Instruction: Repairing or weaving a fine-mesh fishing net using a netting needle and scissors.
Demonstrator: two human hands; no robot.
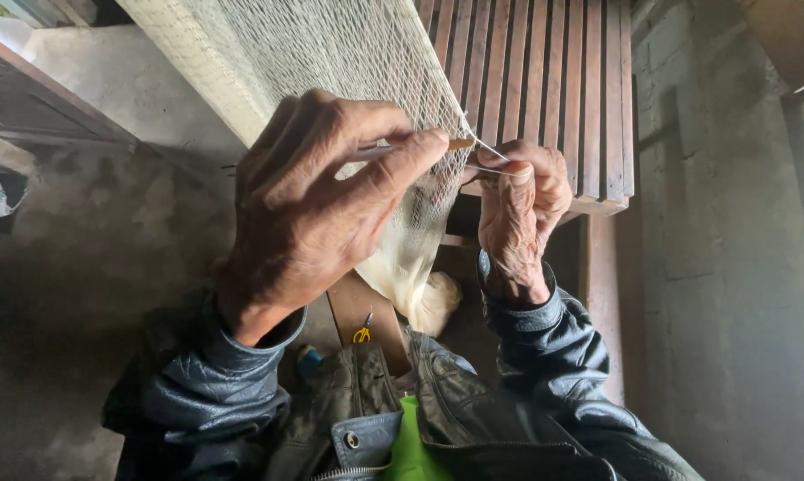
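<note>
Left hand (317, 191) grip pinches thin stick (411, 147) against white net (375, 62). Right hand (519, 209) grip, just beside, pinches net thread (491, 150).

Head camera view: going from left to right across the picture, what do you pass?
Concrete floor → left hand holding a thin netting needle → white net → right hand pinching the thread → wooden slats → grey block wall.

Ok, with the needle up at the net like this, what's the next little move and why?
Probably draw the needle through toward the right hand: the left hand has its tip at the net edge, and the right hand's fingers already pinch the taut thread.
</note>
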